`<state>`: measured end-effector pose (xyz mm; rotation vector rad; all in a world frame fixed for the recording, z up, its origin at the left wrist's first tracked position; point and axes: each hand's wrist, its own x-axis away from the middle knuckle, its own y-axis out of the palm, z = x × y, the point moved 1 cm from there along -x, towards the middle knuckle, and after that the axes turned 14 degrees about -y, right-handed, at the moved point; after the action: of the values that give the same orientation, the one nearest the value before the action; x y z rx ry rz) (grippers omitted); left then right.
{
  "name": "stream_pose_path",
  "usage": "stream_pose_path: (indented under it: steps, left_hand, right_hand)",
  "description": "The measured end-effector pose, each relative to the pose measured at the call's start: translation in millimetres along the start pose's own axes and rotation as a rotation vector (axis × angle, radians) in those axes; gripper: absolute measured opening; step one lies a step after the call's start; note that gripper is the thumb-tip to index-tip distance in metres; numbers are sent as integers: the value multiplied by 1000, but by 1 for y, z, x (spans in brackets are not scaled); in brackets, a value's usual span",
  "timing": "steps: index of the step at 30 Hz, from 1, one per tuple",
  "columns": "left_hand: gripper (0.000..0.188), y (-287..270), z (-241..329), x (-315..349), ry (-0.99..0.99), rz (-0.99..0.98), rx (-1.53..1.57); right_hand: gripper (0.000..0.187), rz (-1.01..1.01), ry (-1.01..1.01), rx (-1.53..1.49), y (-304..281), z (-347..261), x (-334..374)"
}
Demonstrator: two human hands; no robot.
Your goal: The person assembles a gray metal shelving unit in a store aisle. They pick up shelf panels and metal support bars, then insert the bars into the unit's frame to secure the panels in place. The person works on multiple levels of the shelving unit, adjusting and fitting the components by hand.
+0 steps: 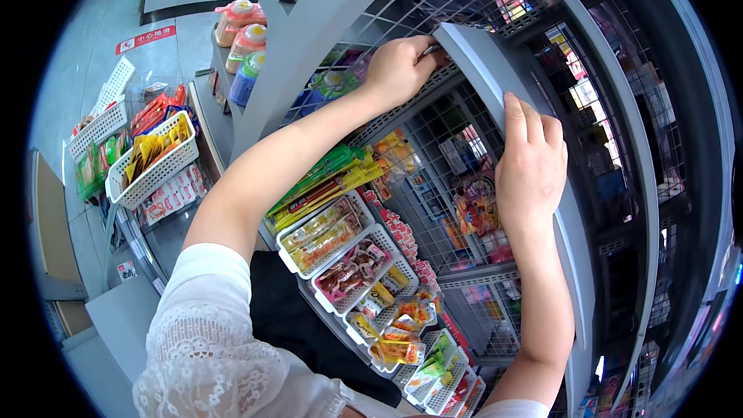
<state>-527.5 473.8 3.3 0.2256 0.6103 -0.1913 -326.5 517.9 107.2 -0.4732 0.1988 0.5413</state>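
A grey metal shelf [495,81] slants across the rack, tilted in this view. At its far left end, my left hand [398,70] has its fingers curled round the end near the rack's upright; the fingertips are partly hidden. My right hand [530,166] grips the shelf's front edge farther along, fingers laid over the lip and thumb out of sight. Behind and below the shelf stands a wire mesh back panel [433,193] with bagged goods showing through it.
White baskets [325,236] of packaged snacks line the lower shelf before me. A grey upright post [298,39] rises beside my left arm. Bottles with coloured lids [248,77] stand left of it. Another white basket [155,162] of yellow packets sits farther left. More dark shelving [627,147] curves along the right.
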Motion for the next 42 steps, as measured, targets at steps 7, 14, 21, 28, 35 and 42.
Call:
stream_pose_path:
  steps: [7,14,21,28,35,42]
  left_hand:
    - [15,3,-13,-5,-7,80,55]
    - [20,-1,-1,-8,70,161,166]
    - [19,-3,0,-4,21,170,151]
    - [22,-9,-6,-5,17,184,46]
    - [20,-9,-8,-2,16,207,0]
    - [21,-11,-18,-5,36,267,-35]
  right_hand:
    - [42,-32,-24,141,7,-8,-2]
    - [42,-49,-41,171,21,-16,-1]
    - [41,-84,-35,206,23,-17,2]
    - [39,-71,1,160,23,-16,-1]
    - [45,-129,50,45,17,-16,-3]
    - [47,-128,-13,93,32,-6,-9]
